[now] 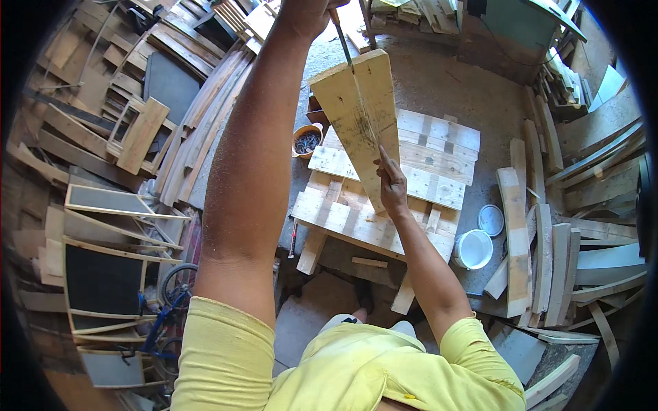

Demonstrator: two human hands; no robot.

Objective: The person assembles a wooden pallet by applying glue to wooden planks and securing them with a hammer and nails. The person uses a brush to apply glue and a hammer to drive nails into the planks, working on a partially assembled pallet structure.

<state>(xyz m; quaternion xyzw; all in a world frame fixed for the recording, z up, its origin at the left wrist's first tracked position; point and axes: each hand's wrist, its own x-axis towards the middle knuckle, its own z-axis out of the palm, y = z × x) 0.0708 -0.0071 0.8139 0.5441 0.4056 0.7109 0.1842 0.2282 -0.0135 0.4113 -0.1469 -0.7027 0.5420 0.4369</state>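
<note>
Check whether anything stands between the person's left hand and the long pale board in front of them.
Yes: a slim tool, gripped in the left hand, spans the gap to the far end of the board. Nothing else visible stands between them, though the picture's top edge crops the hand.

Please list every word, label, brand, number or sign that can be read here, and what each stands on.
No text can be read.
Wooden board at the right hand: dark smudges, no legible lettering.
White bucket: no readable label.
Any marks on the background boards are too small to read.
</note>
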